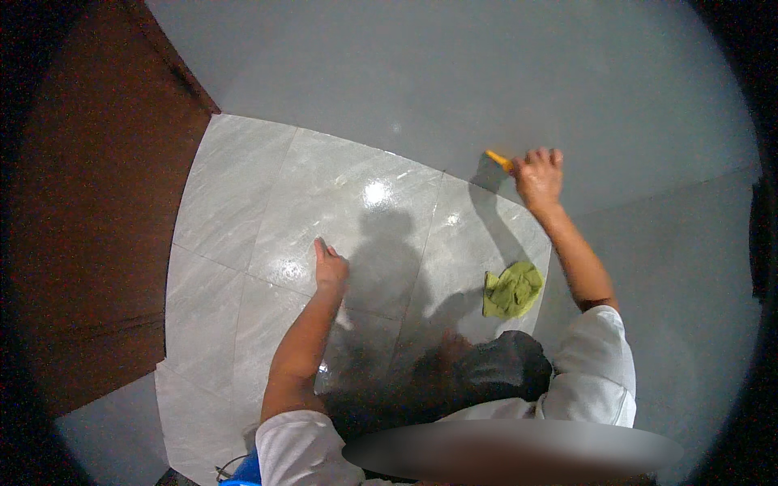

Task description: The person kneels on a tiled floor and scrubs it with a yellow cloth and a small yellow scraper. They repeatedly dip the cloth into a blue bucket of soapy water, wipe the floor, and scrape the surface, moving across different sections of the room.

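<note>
My right hand [538, 180] is closed around a small yellow tool [498, 159], raised at the grey wall [389, 65]. The tool's narrow end points left, close to the wall's surface; its working edge is too small to make out. Over the grey floor tiles [332, 186] my left hand [330, 267] reaches forward with nothing visible in it. Its fingers are seen nearly edge-on, at least one stretched out. A crumpled green cloth [514, 290] lies on the tiles below my right forearm, apart from both hands.
A dark brown panel [105, 202] borders the floor on the left. Another grey wall [648, 283] stands on the right. Part of a blue bucket [245, 470] with a wire handle shows behind my left sleeve. The tiles look wet and shiny. My bent knee [510, 364] is near the cloth.
</note>
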A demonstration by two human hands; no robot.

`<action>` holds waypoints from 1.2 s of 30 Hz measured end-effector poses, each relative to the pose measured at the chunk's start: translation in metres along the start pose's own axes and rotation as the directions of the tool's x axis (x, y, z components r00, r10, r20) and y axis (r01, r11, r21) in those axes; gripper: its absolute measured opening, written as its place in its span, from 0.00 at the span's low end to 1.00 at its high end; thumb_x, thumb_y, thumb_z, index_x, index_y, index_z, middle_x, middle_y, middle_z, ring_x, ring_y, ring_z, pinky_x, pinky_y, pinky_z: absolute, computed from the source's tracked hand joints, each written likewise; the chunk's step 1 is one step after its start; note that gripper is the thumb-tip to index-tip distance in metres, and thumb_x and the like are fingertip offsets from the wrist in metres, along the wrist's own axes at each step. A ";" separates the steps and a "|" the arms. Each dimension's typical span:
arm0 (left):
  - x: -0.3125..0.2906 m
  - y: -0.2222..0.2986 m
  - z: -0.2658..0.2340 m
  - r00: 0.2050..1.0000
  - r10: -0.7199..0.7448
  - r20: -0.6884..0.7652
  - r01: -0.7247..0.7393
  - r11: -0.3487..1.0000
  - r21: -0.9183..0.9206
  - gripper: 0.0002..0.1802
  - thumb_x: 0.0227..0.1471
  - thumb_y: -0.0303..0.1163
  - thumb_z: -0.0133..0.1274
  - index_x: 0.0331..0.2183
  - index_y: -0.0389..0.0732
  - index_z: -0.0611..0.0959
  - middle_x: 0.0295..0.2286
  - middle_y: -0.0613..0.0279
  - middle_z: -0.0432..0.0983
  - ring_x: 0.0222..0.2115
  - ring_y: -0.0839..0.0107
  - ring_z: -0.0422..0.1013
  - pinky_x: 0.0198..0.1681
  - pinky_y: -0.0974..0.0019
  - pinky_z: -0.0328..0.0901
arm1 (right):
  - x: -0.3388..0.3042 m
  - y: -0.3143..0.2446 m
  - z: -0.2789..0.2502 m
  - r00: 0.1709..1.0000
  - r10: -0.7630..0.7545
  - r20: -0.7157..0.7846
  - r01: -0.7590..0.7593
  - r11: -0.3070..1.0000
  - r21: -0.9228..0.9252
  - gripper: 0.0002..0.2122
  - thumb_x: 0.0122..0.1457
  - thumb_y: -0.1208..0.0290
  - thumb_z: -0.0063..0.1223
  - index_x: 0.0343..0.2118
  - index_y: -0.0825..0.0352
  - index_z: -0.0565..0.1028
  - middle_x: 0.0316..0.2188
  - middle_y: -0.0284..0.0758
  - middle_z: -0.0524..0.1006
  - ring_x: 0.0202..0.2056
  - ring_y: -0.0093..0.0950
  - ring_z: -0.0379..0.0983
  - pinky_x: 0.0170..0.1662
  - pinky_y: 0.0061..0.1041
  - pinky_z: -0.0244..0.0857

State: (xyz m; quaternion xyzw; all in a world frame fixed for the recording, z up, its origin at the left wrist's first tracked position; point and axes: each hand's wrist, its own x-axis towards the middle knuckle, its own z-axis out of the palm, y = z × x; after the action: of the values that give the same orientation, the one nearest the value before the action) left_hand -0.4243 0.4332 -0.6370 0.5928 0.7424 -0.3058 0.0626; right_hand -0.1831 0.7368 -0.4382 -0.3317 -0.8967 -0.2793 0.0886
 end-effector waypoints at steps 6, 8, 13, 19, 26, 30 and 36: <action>-0.017 0.012 -0.007 0.972 0.201 0.122 -0.205 0.979 0.019 0.19 0.48 0.38 0.43 0.41 0.41 0.77 0.44 0.55 0.68 0.48 0.58 0.62 0.51 0.32 0.33 | 0.034 -0.009 -0.068 0.986 0.016 -0.165 -0.013 1.000 0.020 0.06 0.45 0.67 0.48 0.26 0.58 0.75 0.24 0.32 0.72 0.35 0.31 0.65 0.44 0.40 0.50; -0.016 0.013 -0.007 0.983 0.170 0.064 -0.173 0.984 0.050 0.19 0.47 0.39 0.44 0.39 0.42 0.78 0.43 0.56 0.69 0.47 0.58 0.63 0.50 0.32 0.35 | 0.044 -0.051 -0.044 0.997 -0.052 -0.050 0.053 0.998 0.021 0.06 0.46 0.67 0.47 0.27 0.58 0.76 0.27 0.32 0.73 0.37 0.31 0.65 0.44 0.39 0.51; -0.008 0.015 0.007 0.985 0.173 0.013 -0.172 0.983 -0.059 0.17 0.48 0.36 0.44 0.37 0.40 0.79 0.38 0.54 0.73 0.45 0.58 0.64 0.50 0.32 0.39 | 0.067 -0.092 -0.021 0.977 -0.155 0.149 0.170 0.981 -0.095 0.06 0.46 0.62 0.50 0.27 0.52 0.77 0.25 0.29 0.72 0.39 0.29 0.63 0.47 0.36 0.49; -0.018 0.029 0.017 0.932 -0.357 -0.060 0.195 0.636 -0.747 0.16 0.49 0.34 0.43 0.39 0.39 0.78 0.37 0.54 0.73 0.45 0.57 0.64 0.52 0.34 0.38 | 0.075 -0.012 -0.144 0.966 -0.018 -0.257 -0.009 0.994 -0.105 0.06 0.43 0.62 0.55 0.26 0.54 0.76 0.27 0.26 0.71 0.34 0.29 0.65 0.41 0.36 0.51; -0.040 0.011 -0.018 0.980 0.195 0.033 -0.186 0.965 -0.183 0.17 0.49 0.33 0.43 0.41 0.38 0.76 0.42 0.55 0.70 0.46 0.57 0.63 0.54 0.39 0.38 | 0.112 -0.163 -0.051 0.942 -0.238 0.239 0.254 0.966 -0.040 0.12 0.49 0.65 0.46 0.37 0.51 0.74 0.34 0.36 0.73 0.43 0.35 0.64 0.48 0.45 0.52; -0.046 0.007 -0.024 1.000 0.021 0.001 -0.021 0.993 -0.115 0.18 0.49 0.36 0.42 0.43 0.44 0.74 0.48 0.53 0.63 0.49 0.54 0.59 0.55 0.39 0.34 | 0.114 -0.189 -0.020 0.933 -0.309 0.186 0.305 0.951 0.050 0.12 0.49 0.65 0.47 0.37 0.53 0.75 0.34 0.35 0.72 0.42 0.34 0.65 0.48 0.42 0.52; -0.027 0.019 -0.002 0.981 0.192 0.003 -0.184 0.946 -0.268 0.19 0.47 0.32 0.44 0.43 0.39 0.74 0.48 0.50 0.63 0.48 0.52 0.61 0.54 0.39 0.39 | 0.108 -0.115 -0.063 0.984 -0.156 -0.088 0.157 0.988 0.010 0.08 0.46 0.65 0.48 0.29 0.55 0.76 0.31 0.33 0.71 0.38 0.32 0.64 0.44 0.39 0.52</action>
State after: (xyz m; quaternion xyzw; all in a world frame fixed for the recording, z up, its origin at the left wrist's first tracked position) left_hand -0.3982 0.4133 -0.6303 0.6424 0.7160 -0.2045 0.1812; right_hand -0.3413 0.6885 -0.3996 -0.2469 -0.9176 -0.2921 0.1081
